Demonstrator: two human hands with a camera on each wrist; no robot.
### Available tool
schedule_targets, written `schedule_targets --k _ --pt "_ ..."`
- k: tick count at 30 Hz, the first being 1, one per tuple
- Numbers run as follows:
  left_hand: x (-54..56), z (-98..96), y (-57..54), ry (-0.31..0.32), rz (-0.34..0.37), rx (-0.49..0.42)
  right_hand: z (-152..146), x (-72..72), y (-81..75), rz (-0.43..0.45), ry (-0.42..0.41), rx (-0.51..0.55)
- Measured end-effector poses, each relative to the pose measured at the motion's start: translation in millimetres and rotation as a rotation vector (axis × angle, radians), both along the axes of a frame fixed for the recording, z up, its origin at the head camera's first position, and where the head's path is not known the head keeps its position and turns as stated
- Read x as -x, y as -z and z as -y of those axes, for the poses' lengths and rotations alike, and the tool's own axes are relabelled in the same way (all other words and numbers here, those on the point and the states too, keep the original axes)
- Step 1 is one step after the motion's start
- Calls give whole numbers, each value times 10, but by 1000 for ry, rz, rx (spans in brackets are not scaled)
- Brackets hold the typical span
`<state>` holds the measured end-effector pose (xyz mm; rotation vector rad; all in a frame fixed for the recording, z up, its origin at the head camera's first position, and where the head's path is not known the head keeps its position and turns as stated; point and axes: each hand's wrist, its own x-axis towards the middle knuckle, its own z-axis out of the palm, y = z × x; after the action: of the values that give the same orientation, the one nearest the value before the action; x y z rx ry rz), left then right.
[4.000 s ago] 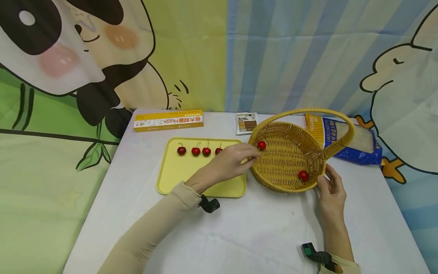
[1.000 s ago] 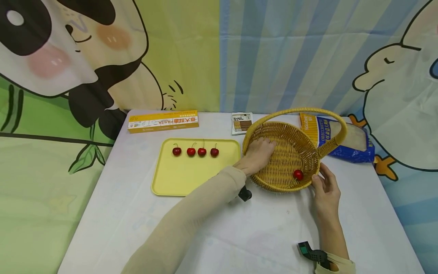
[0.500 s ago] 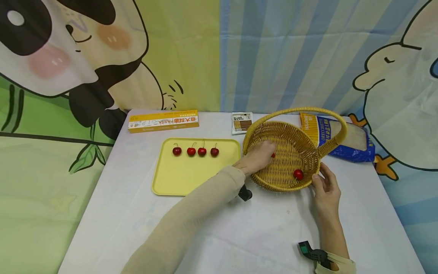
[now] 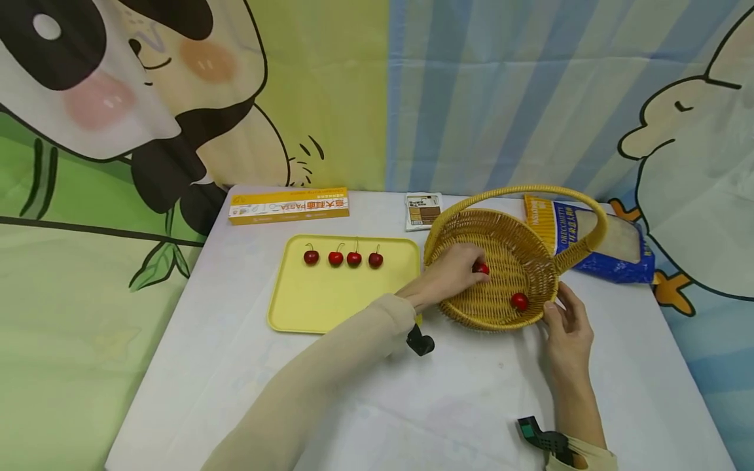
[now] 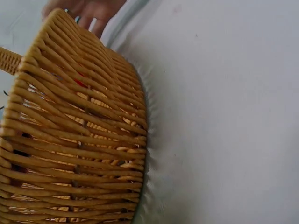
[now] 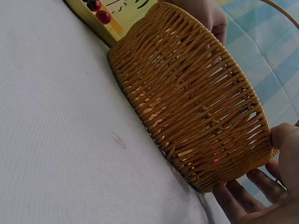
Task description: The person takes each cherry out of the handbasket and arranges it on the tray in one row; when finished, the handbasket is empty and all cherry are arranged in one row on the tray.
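Observation:
My left hand [image 4: 452, 273] reaches over the near left rim into the yellow wicker basket [image 4: 491, 307] and pinches a red cherry [image 4: 482, 269] between thumb and fingers. A second cherry [image 4: 520, 301] lies on the basket's floor at the lower right. On the right side my right hand [image 4: 570, 333] holds the basket, its thumb at the rim; in the right wrist view its fingers [image 6: 243, 196] curl under the wicker wall. Several dark red cherries [image 4: 336, 259] with stems sit in a row on the yellow tray [image 4: 318, 307], left of the basket.
A pasta box [image 4: 288, 207] lies at the back left of the white table [image 4: 453, 405]. Behind the basket are a small packet [image 4: 423, 211] and a blue and yellow pasta bag [image 4: 612, 239]. The basket's tall handle [image 4: 518, 190] arches above it.
Since four seconds ago my left hand has moved right, from the basket's edge to inside it. The cherry at its fingers, hidden one second ago, shows again. My right hand keeps its hold.

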<state>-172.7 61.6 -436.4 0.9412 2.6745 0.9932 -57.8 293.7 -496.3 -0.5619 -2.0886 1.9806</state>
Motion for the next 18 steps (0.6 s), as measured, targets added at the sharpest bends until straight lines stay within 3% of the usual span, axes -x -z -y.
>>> schedule_targets --k 13,18 --pt "-254 227 -161 -25 -49 -163 -16 4 28 9 -1 2" --pt "-374 390 -194 -34 -27 -216 -13 2 41 -14 6 15"
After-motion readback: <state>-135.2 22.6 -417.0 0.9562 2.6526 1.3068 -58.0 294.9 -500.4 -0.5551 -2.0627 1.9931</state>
